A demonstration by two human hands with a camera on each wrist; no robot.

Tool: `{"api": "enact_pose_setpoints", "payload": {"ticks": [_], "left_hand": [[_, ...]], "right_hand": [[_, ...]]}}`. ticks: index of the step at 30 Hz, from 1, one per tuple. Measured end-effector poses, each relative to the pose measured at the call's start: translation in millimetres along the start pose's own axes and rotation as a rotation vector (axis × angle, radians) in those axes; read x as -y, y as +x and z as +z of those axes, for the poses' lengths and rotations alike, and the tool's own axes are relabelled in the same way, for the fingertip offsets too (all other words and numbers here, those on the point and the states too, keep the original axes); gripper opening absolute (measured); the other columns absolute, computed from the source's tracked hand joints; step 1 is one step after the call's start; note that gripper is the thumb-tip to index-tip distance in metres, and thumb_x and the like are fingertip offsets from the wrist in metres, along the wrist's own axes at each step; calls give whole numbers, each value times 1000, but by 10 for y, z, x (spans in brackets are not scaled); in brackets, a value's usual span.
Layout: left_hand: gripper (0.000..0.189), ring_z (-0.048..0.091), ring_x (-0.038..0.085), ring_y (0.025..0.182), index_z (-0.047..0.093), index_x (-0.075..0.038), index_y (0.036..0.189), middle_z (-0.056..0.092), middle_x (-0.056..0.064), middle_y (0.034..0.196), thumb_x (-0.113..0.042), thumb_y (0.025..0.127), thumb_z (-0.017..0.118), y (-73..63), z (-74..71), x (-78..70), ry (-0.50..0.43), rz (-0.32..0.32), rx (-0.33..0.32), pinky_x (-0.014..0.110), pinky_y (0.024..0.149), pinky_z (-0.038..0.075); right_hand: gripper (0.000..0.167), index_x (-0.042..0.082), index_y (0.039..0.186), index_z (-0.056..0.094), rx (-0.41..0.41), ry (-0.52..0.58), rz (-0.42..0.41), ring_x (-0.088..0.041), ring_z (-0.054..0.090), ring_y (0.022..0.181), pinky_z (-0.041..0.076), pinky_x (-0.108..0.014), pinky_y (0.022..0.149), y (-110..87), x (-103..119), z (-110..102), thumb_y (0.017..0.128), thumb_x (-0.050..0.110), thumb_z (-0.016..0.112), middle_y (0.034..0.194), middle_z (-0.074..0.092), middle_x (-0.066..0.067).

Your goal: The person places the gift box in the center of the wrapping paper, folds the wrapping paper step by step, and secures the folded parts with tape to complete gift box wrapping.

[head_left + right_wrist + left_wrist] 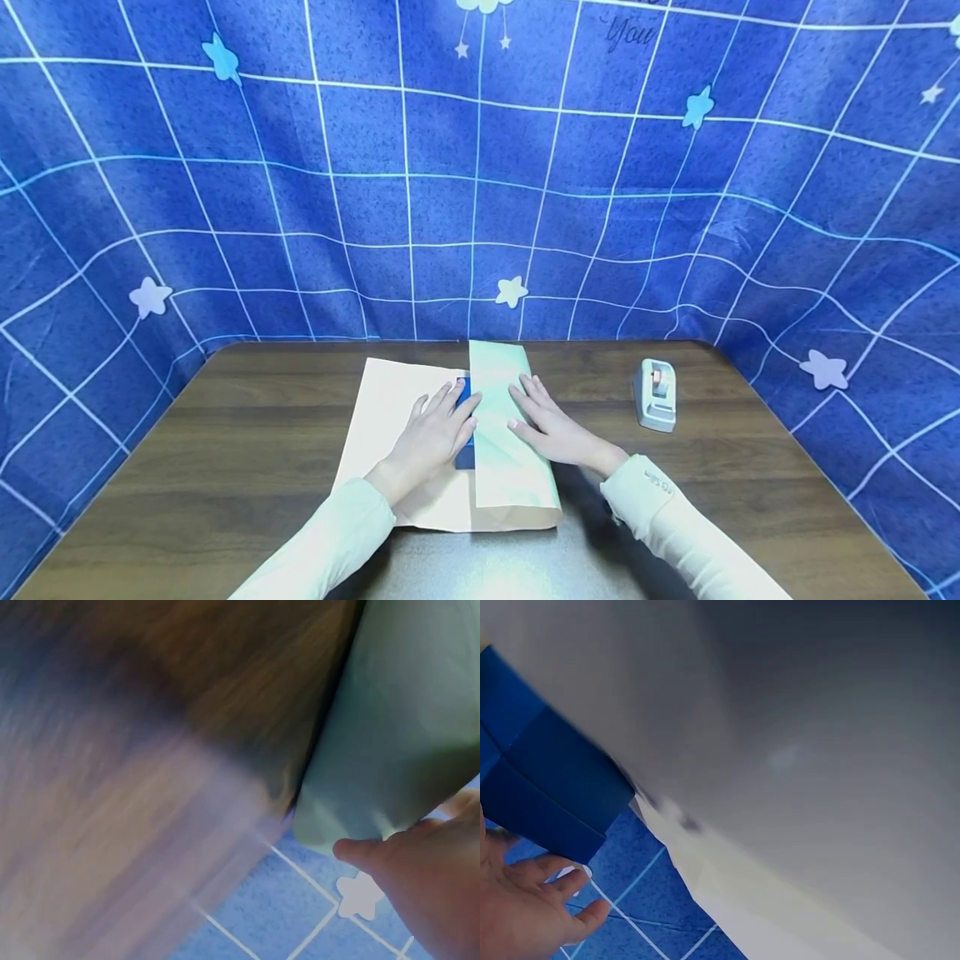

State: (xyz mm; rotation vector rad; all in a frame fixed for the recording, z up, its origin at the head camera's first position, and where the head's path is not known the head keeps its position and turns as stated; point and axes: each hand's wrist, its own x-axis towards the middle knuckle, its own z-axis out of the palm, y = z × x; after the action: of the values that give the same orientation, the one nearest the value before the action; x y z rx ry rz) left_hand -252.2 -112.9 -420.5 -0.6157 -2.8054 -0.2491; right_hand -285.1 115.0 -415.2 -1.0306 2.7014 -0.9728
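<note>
Left hand [429, 432] lies on the exposed strip of a blue box [465, 456], fingers extended and spread, fingertips at the edge of the paper flap. Left grip: apart, not clamped on anything. Right hand [553, 429] rests on the pale green flap [506, 471] near its right edge, fingers straight — right grip also apart.

Box sits on a sheet of paper [378, 421], cream side up, at the middle of the counter [262, 425]. The flap folds over from the right and covers part of the box; the left part of the sheet lies flat. Tape dispenser [656, 396] stands right of the paper, well apart — beyond the right hand.
</note>
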Motion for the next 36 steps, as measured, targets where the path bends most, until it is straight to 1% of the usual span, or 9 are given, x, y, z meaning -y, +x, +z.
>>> {"api": "enact_pose_setpoints", "payload": {"ticks": [3,7,12,17,20,25,29,32,36], "left_hand": [[46,30,30,135,39,-19,139,33,10,147,-39,99,28,2,4,0,-1,0,0,56,103,28],[46,29,32,136,39,-20,139,32,9,147,-39,99,29,4,3,-2,-8,-10,10,56,103,27],[46,25,39,135,38,-21,139,31,10,148,-40,99,30,21,-49,9,-38,-15,44,57,103,27],[48,24,41,135,38,-20,140,30,11,148,-42,97,33,19,-125,110,-28,-17,94,57,104,26],[47,27,41,133,41,-16,137,35,14,144,-39,96,38,-20,-191,213,8,-5,77,57,103,27],[42,39,44,125,50,-9,129,47,18,134,-30,92,49,-126,-315,453,82,9,-12,58,99,33],[38,44,43,120,53,-7,124,51,19,128,-25,91,53,-236,-398,673,136,-43,-48,57,95,37],[35,48,42,115,54,-5,122,54,19,124,-21,91,53,-325,-428,838,181,-85,-65,56,91,40],[33,50,44,110,54,0,120,57,21,119,-16,91,52,-448,-436,1025,214,-135,-56,57,86,42]], "right_hand": [[59,5,145,22,-20,-112,-39,-33,-1,141,11,-61,108,-27,19,-11,97,35,40,153,8,-17],[59,9,145,24,-39,-229,-38,-31,7,142,15,-57,109,-41,21,-3,97,41,36,153,13,-13],[59,10,145,25,-44,-275,-35,-29,9,142,16,-57,109,-42,13,-3,97,42,35,153,15,-11],[59,10,145,24,-38,-286,-39,-29,9,142,16,-56,109,-44,19,-5,97,43,34,153,15,-11],[59,10,145,24,-36,-284,-39,-29,9,142,16,-56,109,-50,21,-6,97,43,34,153,15,-11],[59,10,145,23,-33,-282,-40,-28,9,142,17,-56,109,-52,15,-4,97,43,35,153,15,-11],[60,10,146,22,-26,-278,-41,-28,8,142,16,-55,110,-47,7,2,97,43,34,153,14,-11],[60,10,146,22,-23,-276,-38,-28,8,142,16,-55,110,-47,6,3,97,44,34,154,13,-10],[60,10,146,22,-24,-275,-35,-28,8,142,16,-56,109,-51,11,-2,97,44,34,153,13,-11]]}}
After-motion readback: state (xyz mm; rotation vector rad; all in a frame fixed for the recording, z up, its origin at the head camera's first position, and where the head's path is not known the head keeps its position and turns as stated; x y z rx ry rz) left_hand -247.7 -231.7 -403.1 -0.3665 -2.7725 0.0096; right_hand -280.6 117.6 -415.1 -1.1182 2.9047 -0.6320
